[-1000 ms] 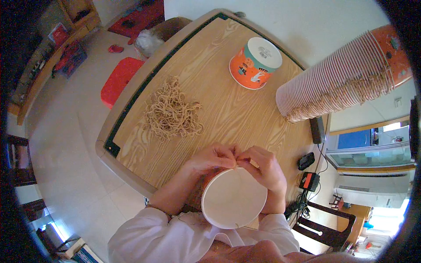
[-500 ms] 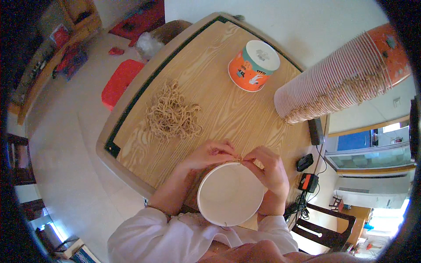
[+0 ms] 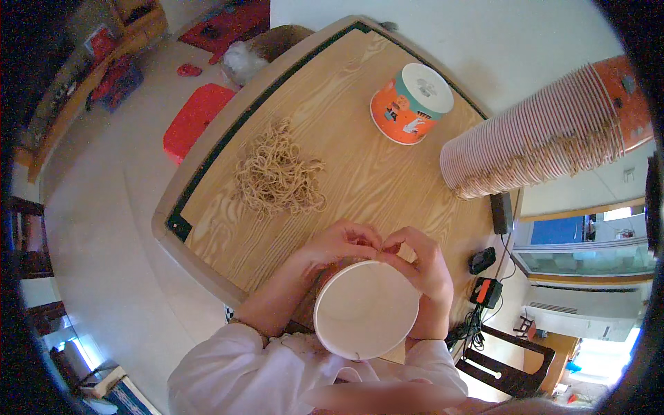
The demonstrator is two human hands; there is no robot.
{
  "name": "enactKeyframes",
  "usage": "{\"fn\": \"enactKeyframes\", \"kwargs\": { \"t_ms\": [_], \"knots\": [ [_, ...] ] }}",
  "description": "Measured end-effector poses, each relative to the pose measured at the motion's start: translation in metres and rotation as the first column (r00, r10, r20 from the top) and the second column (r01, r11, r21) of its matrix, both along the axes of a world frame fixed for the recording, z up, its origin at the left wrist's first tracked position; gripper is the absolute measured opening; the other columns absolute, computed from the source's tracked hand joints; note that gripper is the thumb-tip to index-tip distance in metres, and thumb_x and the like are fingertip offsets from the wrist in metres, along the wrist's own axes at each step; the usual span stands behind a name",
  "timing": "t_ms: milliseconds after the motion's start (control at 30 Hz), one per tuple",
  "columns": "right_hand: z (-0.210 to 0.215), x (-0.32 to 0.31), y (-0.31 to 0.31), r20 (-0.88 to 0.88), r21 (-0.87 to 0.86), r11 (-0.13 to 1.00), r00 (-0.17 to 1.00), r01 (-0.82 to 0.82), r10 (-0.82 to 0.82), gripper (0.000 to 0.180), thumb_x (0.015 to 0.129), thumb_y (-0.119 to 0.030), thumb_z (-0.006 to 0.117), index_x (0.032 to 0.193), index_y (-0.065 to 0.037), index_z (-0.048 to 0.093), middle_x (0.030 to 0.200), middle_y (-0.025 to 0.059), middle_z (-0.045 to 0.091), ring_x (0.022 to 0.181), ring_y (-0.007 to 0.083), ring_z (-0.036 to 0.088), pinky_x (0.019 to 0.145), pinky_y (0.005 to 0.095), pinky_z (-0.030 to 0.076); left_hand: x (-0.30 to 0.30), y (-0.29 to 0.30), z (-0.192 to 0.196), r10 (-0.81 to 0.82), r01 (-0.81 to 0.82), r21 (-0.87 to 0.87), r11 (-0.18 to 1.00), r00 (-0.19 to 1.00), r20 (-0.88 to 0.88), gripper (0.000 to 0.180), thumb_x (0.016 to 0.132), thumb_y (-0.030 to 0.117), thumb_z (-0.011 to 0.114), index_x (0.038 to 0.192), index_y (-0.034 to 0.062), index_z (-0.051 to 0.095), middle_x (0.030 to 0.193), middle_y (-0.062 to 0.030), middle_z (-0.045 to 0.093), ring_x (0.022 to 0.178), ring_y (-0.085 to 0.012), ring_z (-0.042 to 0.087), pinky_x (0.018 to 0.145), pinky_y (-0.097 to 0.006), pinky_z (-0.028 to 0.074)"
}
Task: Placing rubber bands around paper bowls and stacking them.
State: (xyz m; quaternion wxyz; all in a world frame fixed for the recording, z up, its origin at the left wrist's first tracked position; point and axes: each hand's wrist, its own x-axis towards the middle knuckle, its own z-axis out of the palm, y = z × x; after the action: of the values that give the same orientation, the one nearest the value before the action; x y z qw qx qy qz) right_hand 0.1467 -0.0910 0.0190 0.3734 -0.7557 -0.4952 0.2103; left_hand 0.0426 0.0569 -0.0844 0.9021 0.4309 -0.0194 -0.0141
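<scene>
A white-lined paper bucket (image 3: pixel 366 311) rests in front of my chest with its mouth tilted up at me. At its far rim, my left hand (image 3: pixel 349 242) has its fingers curled and pinched together. Opposite it, my right hand (image 3: pixel 420 261) pinches with thumb and forefinger at the same spot, the fingertips almost meeting. A short bit of string seems to be between them, mostly hidden by the fingers. A loose heap of tan string (image 3: pixel 280 173) lies on the table, ahead and to the left.
Upside down at the far side of the wooden table (image 3: pixel 346 83) stands an orange and teal paper bucket (image 3: pixel 408 107). A tall stack of nested buckets (image 3: pixel 539 131), strings along its rims, is at the right. Black adapters and cables (image 3: pixel 484 290) sit at the right edge. A red stool (image 3: pixel 197 121) stands left.
The fingertips have shifted slightly at the bucket's rim, and the tan string seen between them before is now harder to see. The whole view has moved a little.
</scene>
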Motion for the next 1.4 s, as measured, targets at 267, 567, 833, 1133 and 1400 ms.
{"fn": "enactKeyframes", "kwargs": {
  "t_ms": [267,567,833,1133,1400],
  "knots": [
    [0.000,0.006,-0.002,-0.175,-0.034,0.998,0.984,-0.046,0.040,0.017,0.074,-0.002,0.070,0.088,0.001,0.061,0.083,0.0094,0.061,0.078,0.0178,0.060,0.069,0.0282,0.047,-0.002,0.002,-0.002,-0.023,0.023,-0.019,1.000,1.000,0.000,0.014,0.076,0.010,0.071,0.086,0.0013,0.065,0.094,-0.0036,0.060,0.090,-0.0132,0.056,0.080,-0.028,0.044],
    [0.001,0.003,0.002,-0.060,0.002,0.999,0.997,-0.052,0.052,0.018,0.072,0.003,0.068,0.088,0.000,0.062,0.084,0.0096,0.061,0.080,0.0198,0.061,0.070,0.0289,0.048,0.000,0.000,-0.007,-0.002,0.005,-0.065,0.998,0.999,0.045,0.012,0.078,0.011,0.069,0.086,0.0025,0.065,0.093,-0.0019,0.057,0.087,-0.0113,0.054,0.078,-0.026,0.042],
    [0.002,0.003,0.002,-0.109,-0.012,1.000,0.994,-0.022,0.020,0.017,0.071,0.002,0.069,0.087,0.000,0.061,0.082,0.0082,0.061,0.077,0.0186,0.061,0.069,0.0281,0.047,0.000,0.001,-0.006,0.006,-0.003,-0.065,0.998,0.999,0.041,0.011,0.079,0.010,0.069,0.086,0.0024,0.064,0.091,-0.0025,0.057,0.087,-0.0103,0.054,0.077,-0.024,0.042],
    [0.004,-0.002,0.001,-0.094,-0.009,1.000,0.996,-0.005,0.005,0.017,0.070,0.004,0.069,0.084,0.000,0.061,0.079,0.0079,0.060,0.075,0.0180,0.060,0.068,0.0283,0.047,0.001,0.000,-0.011,0.075,-0.077,0.015,0.997,0.995,0.067,0.010,0.074,0.002,0.072,0.083,0.0030,0.067,0.091,-0.0049,0.058,0.088,-0.0138,0.056,0.079,-0.026,0.043],
    [0.003,-0.003,0.001,-0.048,-0.005,1.000,0.999,-0.023,0.023,0.017,0.069,0.005,0.069,0.083,-0.001,0.061,0.079,0.0085,0.060,0.074,0.0194,0.061,0.067,0.0285,0.048,0.000,-0.001,-0.004,0.175,-0.208,0.225,0.952,0.972,0.158,0.010,0.073,0.005,0.073,0.080,0.0054,0.067,0.085,-0.0041,0.058,0.085,-0.0126,0.054,0.077,-0.026,0.041]
  ]
}}
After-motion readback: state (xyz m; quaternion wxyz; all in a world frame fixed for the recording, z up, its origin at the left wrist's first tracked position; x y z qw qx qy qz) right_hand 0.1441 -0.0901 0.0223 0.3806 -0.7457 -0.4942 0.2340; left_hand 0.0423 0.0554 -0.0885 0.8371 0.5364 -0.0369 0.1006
